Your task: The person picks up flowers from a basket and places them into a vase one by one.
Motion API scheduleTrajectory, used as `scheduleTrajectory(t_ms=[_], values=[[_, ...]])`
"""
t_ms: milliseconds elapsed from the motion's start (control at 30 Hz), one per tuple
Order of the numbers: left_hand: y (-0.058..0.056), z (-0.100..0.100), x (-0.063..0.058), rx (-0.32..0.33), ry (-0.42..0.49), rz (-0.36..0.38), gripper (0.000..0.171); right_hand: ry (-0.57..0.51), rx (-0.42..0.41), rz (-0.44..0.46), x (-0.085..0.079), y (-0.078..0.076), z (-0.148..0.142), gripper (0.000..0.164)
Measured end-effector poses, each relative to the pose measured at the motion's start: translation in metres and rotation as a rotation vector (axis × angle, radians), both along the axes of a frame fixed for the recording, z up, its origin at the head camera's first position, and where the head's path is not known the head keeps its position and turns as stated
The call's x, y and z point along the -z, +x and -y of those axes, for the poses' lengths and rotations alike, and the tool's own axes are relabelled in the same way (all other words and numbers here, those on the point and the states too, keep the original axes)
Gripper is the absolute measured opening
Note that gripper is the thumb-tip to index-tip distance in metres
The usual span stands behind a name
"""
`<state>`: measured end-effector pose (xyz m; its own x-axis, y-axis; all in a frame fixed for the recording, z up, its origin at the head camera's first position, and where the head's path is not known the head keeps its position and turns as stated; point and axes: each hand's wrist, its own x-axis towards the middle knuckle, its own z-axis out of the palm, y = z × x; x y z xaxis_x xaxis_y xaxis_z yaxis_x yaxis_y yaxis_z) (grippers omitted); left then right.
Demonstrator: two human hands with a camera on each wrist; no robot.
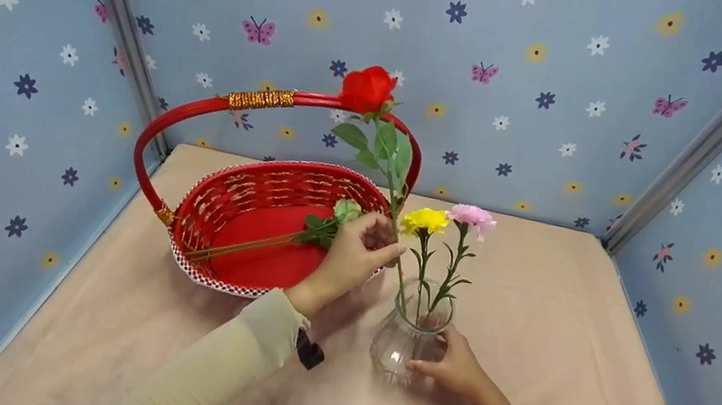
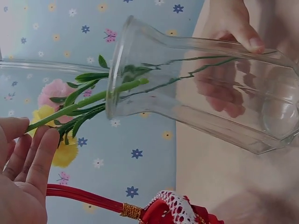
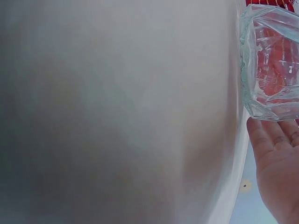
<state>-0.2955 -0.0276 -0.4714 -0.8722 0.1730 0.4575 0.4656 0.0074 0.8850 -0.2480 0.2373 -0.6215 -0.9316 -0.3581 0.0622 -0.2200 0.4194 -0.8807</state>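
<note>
My left hand (image 1: 348, 255) pinches the green stem of a red rose (image 1: 366, 90), its bloom high in front of the basket handle. The lower tip of that stem (image 2: 100, 96) is inside the mouth of a clear glass vase (image 1: 388, 354), as the left wrist view shows. My right hand (image 1: 461, 372) holds the vase low on its right side, thumb in front and fingers behind, seen through the glass. A yellow carnation (image 1: 426, 221) and a pink carnation (image 1: 470, 218) stand in the vase, stems reaching down into it.
Left of the vase stands a red wicker basket (image 1: 222, 201) with a tall arched handle (image 1: 162, 118). Inside it lies a pale green flower (image 1: 346, 210) with long stems (image 1: 251, 245), partly behind my left hand. A pinkish cloth (image 1: 541, 350) covers the table; patterned panels (image 1: 464, 110) surround it.
</note>
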Motion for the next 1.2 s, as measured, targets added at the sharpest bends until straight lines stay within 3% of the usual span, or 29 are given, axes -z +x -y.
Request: scheduleTrajectory(t_ms=[167,400,600,933,1100,1200], values=[[0.003,-0.002,0.006,-0.01,-0.027,0.025,0.01,0.0,0.004,-0.001,0.0,0.0,0.0,0.08],[0.007,-0.004,0.015,-0.034,-0.093,0.064,0.012,0.002,-0.019,-0.029,0.002,-0.001,-0.001,0.083],[0.009,-0.008,0.024,-0.076,-0.143,0.019,0.008,0.009,-0.022,-0.029,0.0,-0.001,-0.001,0.084],[0.011,-0.018,0.028,-0.17,-0.099,-0.021,0.017,-0.023,-0.018,-0.005,0.0,0.0,0.001,0.081],[0.011,-0.019,0.028,-0.158,-0.068,0.004,0.009,-0.037,-0.015,-0.002,0.002,-0.001,-0.001,0.08],[0.011,-0.019,0.029,-0.141,-0.039,0.027,0.014,-0.018,-0.014,-0.014,0.003,-0.001,-0.002,0.08]])
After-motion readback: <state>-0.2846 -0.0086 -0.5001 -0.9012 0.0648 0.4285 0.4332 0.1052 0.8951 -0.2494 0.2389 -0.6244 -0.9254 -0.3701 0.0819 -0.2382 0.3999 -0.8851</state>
